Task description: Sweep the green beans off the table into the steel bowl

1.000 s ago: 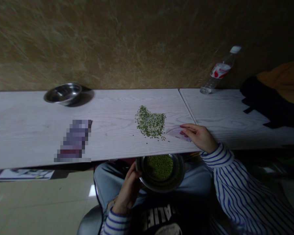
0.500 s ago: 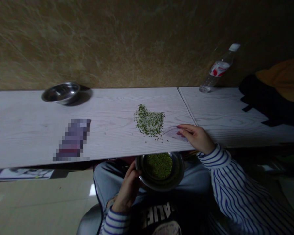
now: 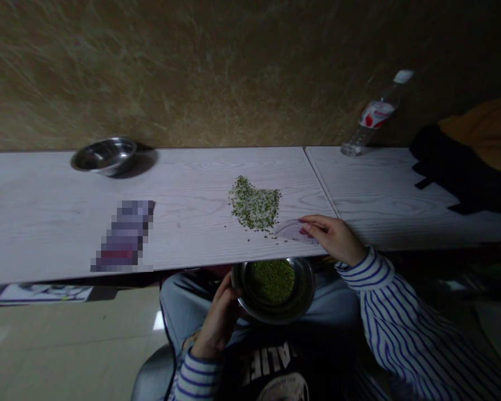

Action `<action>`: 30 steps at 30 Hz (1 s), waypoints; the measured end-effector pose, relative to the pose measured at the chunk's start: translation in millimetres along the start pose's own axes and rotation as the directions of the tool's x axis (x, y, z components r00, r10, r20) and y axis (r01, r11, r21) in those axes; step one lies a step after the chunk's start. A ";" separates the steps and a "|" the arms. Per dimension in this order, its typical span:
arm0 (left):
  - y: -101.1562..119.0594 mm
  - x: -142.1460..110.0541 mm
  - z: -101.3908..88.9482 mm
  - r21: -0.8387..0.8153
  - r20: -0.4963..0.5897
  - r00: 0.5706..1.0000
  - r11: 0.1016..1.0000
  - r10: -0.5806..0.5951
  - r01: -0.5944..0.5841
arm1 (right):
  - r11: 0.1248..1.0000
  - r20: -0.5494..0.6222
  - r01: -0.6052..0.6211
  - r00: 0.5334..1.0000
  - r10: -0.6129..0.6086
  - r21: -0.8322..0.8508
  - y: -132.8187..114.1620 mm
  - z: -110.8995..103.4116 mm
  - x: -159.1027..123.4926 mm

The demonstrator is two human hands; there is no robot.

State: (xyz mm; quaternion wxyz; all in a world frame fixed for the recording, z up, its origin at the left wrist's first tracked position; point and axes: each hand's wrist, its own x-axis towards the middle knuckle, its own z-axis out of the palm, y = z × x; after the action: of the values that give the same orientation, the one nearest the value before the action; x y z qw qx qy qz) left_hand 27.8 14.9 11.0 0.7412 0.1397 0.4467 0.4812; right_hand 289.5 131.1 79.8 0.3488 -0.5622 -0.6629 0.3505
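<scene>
- The left hand [image 3: 221, 320] is closed around the near-left side of a stainless-steel bowl [image 3: 303, 303], thumb over the rim and fingers against the outer wall.
- That bowl lies to the right of the left hand, over the person's lap and just off the front edge of the white wood-grain table [image 3: 192, 239]; it holds green mung beans [image 3: 271, 281].
- The right hand [image 3: 336, 236] pinches a thin, see-through protractor-like sheet [image 3: 290, 229] between thumb and fingers, low over the table.
- The sheet reaches leftward from the right hand's fingertips, its far end beside the lower right of a spread patch of green beans and white grains [image 3: 254, 206].
- A few loose beans lie just in front of that patch, left of the right hand.
- Beyond the left hand and farther left, a smaller steel bowl [image 3: 104, 157] sits on the table near the wall; a pixelated purplish item [image 3: 125, 236] lies nearer.
- Beyond the right hand and a little to its right, a clear plastic bottle [image 3: 369, 120] has a white cap and a red-and-white label.
- Farther right of the right hand lies a black and orange cloth item [image 3: 463, 156].
</scene>
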 end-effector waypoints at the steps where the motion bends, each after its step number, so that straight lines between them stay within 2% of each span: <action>1: 0.4 -0.5 0.7 -0.004 -0.001 1.000 1.000 0.000 0.000 | 1.000 -0.007 -0.005 1.000 0.005 0.009 0.0 0.4 -0.3; 12: 3.8 -2.6 1.5 -0.018 -0.019 1.000 1.000 -0.015 0.015 | 0.999 -0.038 -0.029 0.999 0.030 0.039 -1.5 11.6 0.1; 20: 0.3 -0.9 -4.2 -0.021 0.017 1.000 1.000 0.016 -0.016 | 1.000 -0.021 0.011 1.000 -0.011 0.026 -4.9 22.6 10.4; 30: 3.1 -2.3 -6.4 -0.034 -0.001 1.000 0.999 0.017 -0.017 | 0.999 0.002 0.040 0.999 -0.040 0.003 -6.9 26.6 15.6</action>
State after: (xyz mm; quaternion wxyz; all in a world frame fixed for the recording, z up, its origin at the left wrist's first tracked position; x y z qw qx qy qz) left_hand 20.5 13.0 10.6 0.7392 0.1307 0.4375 0.4951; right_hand 261.3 143.7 73.1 0.3559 -0.5481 -0.6736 0.3451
